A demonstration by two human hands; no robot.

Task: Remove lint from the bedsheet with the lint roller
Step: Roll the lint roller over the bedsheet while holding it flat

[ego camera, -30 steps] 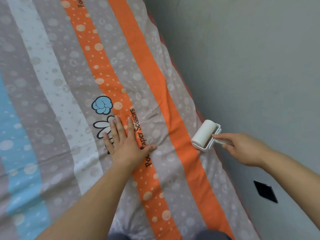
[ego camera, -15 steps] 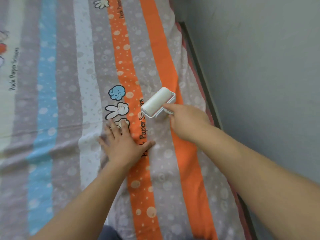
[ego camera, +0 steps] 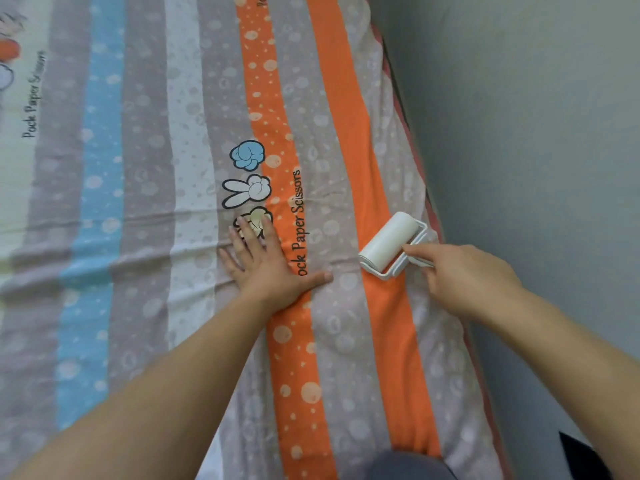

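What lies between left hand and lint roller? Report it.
Only bare bedsheet, grey with dots; the head view shows left hand and lint roller apart.

My left forearm runs up from the lower left corner to mid-frame, where my left hand (ego camera: 266, 268) lies palm down, fingers straight and spread, thumb out to the right. My right forearm enters from the lower right; my right hand (ego camera: 464, 278) curls round the lint roller (ego camera: 389, 242) handle, index finger stretched forward.

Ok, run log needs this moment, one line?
left hand flat on bedsheet | right hand grips lint roller | roller partly on orange stripe
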